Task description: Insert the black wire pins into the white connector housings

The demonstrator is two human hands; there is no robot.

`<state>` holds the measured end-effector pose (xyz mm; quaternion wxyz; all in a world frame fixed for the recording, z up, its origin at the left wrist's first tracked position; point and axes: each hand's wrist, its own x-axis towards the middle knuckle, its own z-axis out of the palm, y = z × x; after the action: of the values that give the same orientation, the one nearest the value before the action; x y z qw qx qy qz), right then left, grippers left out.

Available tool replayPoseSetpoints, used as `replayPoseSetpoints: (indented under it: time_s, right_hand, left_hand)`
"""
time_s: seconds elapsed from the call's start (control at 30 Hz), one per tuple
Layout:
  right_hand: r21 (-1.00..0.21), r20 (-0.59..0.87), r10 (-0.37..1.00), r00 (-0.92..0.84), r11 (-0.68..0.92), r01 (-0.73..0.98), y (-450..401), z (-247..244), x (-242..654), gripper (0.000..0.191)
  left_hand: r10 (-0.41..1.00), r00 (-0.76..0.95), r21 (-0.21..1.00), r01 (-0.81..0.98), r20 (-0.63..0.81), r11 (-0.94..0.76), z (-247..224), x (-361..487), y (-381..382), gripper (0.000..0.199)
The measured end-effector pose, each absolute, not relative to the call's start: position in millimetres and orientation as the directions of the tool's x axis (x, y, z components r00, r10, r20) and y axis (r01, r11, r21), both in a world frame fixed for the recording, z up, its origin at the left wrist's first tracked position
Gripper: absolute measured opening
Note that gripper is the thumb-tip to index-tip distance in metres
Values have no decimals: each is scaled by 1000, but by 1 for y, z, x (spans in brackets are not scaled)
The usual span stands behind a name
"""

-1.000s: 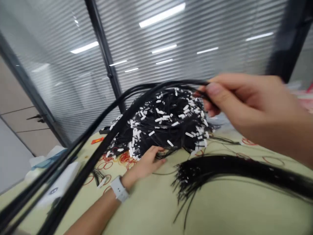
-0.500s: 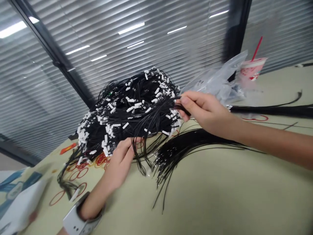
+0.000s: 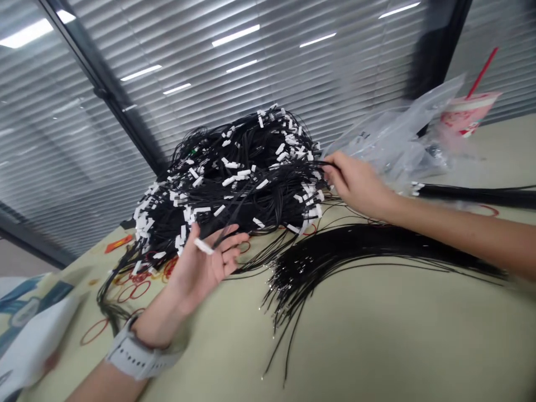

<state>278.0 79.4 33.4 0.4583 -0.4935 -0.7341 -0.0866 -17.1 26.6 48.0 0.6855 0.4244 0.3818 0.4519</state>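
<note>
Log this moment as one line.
left hand: open, palm up, white connector over it | right hand: pinching black wires | wire pile: beyond

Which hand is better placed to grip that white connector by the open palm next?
Probably the left hand: the white connector is right at its palm, and its fingers are open. The right hand is farther away, already pinching black wires.

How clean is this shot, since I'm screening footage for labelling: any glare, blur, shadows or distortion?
Head view: white streaks of glare cross the grey slatted blinds; the slim white connector at the left hand is slightly smeared, and the pink-and-white cup looks soft; shadows on the pale green table are faint; the scene tilts and seems stretched towards the edges, probably by a wide lens.
</note>
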Motion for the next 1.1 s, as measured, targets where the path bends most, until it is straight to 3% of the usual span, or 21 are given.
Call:
replayPoseSetpoints:
  time_s: [0.07, 0.17, 0.23, 0.37, 0.47, 0.63, 0.9, 1.0, 1.1]
  right_hand:
    - [-258, 745, 651, -143, 480, 838, 87, 25, 283, 19]
    - [-139, 732, 640, -231, 473, 870, 90, 21, 284, 24]
    - [-30, 711, 618, -335, 503, 864, 83, 22, 278, 25]
    - [194, 495, 529, -690, 707, 680, 62, 22, 256, 23]
    - [257, 369, 467, -804, 780, 571, 58, 14, 241, 26]
    - [237, 405, 452, -795, 788, 569, 71, 10, 234, 15]
    - [58, 812, 410, -415, 650, 758, 44, 71, 252, 14]
    - [-1, 833, 444, -331, 598, 801, 35, 91, 267, 15]
    - [-5, 698, 549, -459, 645, 764, 36, 85, 284, 16]
  left_hand:
    - [948, 272, 898, -355, -167, 260, 51, -19, 29, 62]
    - [979, 121, 938, -286, -166, 194, 49, -19, 31, 23]
    - [985, 34, 963, -208, -166, 170, 45, -20, 33, 21]
    - [979, -7, 960, -199, -202, 197, 38, -21, 37, 17]
    - [978, -14, 959, -198, -208, 201, 37, -21, 38, 17]
    - [983, -11, 961, -209, -185, 179, 42, -20, 36, 14]
    - [992, -39, 981, -156, -121, 114, 43, -17, 33, 19]
    - [996, 25, 996, -42, -81, 82, 36, -19, 32, 18]
    - [990, 137, 983, 183, -44, 19, 27, -20, 31, 20]
